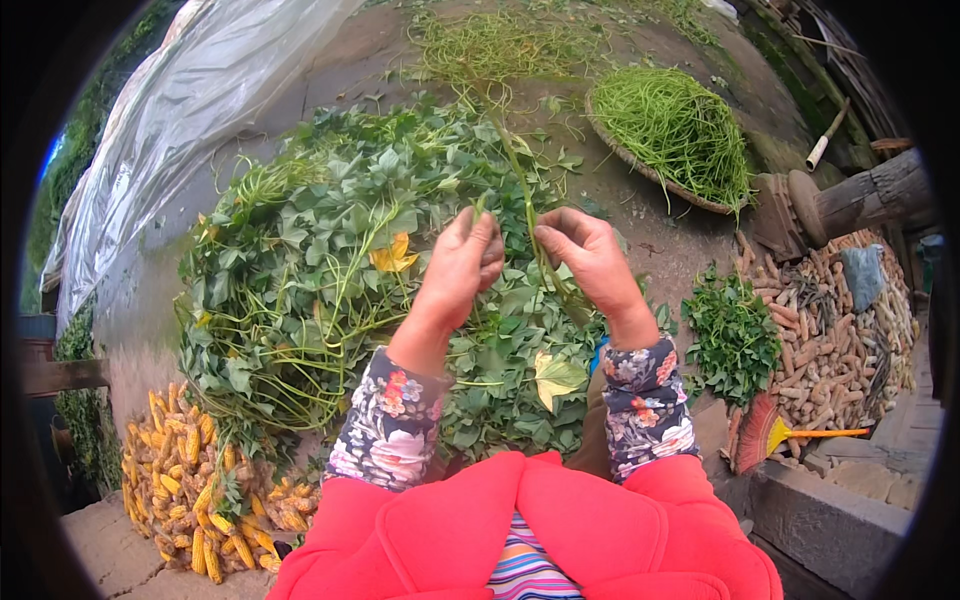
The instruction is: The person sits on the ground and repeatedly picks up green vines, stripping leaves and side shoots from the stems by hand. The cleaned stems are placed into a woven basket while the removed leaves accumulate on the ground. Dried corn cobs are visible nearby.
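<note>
Over a large heap of green leafy vines (pixel 322 195), probably sweet potato, both my hands are raised side by side. Thumb and fingers of my right hand (pixel 589 251) pinch a long green vine stem (pixel 517 161) that stretches away from me and also hangs below the hand. My left hand (pixel 461 259) is closed with a short green piece of stem (pixel 480 205) poking out above the thumb. A small gap separates the two hands. One yellow leaf (pixel 393 253) lies on the heap by my left hand, and a pale yellow-green leaf (pixel 559 379) rests nearer my body.
A round woven basket (pixel 634 166) heaped with green stems (pixel 667 124) sits at far right. Stripped vines (pixel 510 49) lie beyond the heap. Corn cobs (pixel 176 480) are piled at near left; bare cobs (pixel 817 360) and a broom (pixel 757 433) at right. Plastic sheeting (pixel 202 97) covers the far left.
</note>
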Action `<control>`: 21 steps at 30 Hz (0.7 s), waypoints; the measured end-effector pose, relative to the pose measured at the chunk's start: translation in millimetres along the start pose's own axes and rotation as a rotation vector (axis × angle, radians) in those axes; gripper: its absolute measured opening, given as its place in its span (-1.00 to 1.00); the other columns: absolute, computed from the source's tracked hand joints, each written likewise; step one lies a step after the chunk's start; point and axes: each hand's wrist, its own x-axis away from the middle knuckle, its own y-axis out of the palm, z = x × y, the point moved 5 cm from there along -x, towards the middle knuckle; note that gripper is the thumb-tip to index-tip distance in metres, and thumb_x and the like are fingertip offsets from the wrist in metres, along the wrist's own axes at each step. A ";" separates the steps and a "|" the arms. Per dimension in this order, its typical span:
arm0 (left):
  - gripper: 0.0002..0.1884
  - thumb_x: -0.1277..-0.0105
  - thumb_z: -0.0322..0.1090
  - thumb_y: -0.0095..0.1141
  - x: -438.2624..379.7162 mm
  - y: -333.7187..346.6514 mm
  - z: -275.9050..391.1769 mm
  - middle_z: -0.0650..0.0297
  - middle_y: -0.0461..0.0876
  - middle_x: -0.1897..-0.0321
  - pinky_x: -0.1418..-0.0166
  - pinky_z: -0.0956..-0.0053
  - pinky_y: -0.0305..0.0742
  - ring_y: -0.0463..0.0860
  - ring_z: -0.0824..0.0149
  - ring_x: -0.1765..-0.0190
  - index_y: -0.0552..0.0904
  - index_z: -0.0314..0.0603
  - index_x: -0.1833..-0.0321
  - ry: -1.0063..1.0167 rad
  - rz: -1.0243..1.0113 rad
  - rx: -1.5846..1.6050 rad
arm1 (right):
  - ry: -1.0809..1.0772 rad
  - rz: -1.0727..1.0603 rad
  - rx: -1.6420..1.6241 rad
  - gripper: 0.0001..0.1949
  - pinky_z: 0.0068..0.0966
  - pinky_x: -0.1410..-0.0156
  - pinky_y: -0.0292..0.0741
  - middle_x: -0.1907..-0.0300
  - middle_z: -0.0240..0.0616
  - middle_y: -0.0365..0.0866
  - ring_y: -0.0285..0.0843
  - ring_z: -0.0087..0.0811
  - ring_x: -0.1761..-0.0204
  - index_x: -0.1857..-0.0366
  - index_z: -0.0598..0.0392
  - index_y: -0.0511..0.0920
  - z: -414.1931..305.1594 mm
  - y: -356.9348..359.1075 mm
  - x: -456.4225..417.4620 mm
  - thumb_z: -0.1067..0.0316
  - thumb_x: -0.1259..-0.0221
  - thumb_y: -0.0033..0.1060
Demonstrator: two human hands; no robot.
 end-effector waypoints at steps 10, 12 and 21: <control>-0.80 -0.58 -0.20 0.22 -1.1 9.0 0.0 0.58 0.49 0.44 0.41 0.69 0.18 0.30 0.68 0.45 0.66 -0.19 0.07 0.228 -0.018 -0.501 | -0.084 0.034 0.266 -0.84 -0.52 0.17 0.58 0.29 -0.26 0.78 0.63 -0.60 0.30 0.14 0.28 0.69 -7.2 5.6 3.2 0.39 -0.43 0.30; -0.79 -0.58 -0.21 0.21 -1.6 7.8 2.6 0.58 0.49 0.43 0.41 0.66 0.18 0.29 0.67 0.45 0.68 -0.21 0.11 0.262 -0.006 -0.564 | -0.114 0.035 0.292 -0.85 -0.50 0.17 0.58 0.30 -0.25 0.77 0.64 -0.56 0.31 0.14 0.27 0.69 -7.8 5.3 2.8 0.39 -0.41 0.31; -0.77 -0.61 -0.19 0.16 -1.2 3.5 1.6 0.58 0.46 0.44 0.41 0.65 0.16 0.27 0.67 0.45 0.69 -0.22 -0.01 0.206 -0.045 -0.592 | -0.307 0.061 0.590 -0.88 -0.28 0.16 0.60 0.28 -0.08 0.71 0.72 -0.10 0.27 0.21 0.21 0.69 -21.4 11.6 5.5 0.40 -0.32 0.36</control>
